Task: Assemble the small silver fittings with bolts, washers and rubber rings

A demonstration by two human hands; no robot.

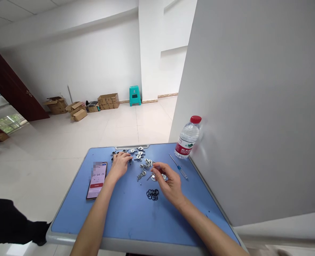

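My left hand (120, 164) reaches over a group of small dark round parts (113, 154) at the back left of the blue table. Its fingers are bent downward, and what their tips touch is hidden. My right hand (170, 182) is raised above the middle right, thumb and fingertips pinched together; anything between them is too small to name. Beneath and beside it lie shiny metal pieces (147, 163) and a cluster of small metal balls or nuts (140, 175). A pile of black rings (152, 194) rests nearer me. More flat metal fittings (139, 155) lie at the back.
A phone (96, 180) showing a timer lies on the left of the table (130, 220). A screwdriver (178, 166) and a red-capped water bottle (188, 137) are at the right, beside a grey partition. Cardboard boxes (108, 101) and a green stool (135, 95) stand beyond. A person's dark-clothed leg (10, 222) shows at left.
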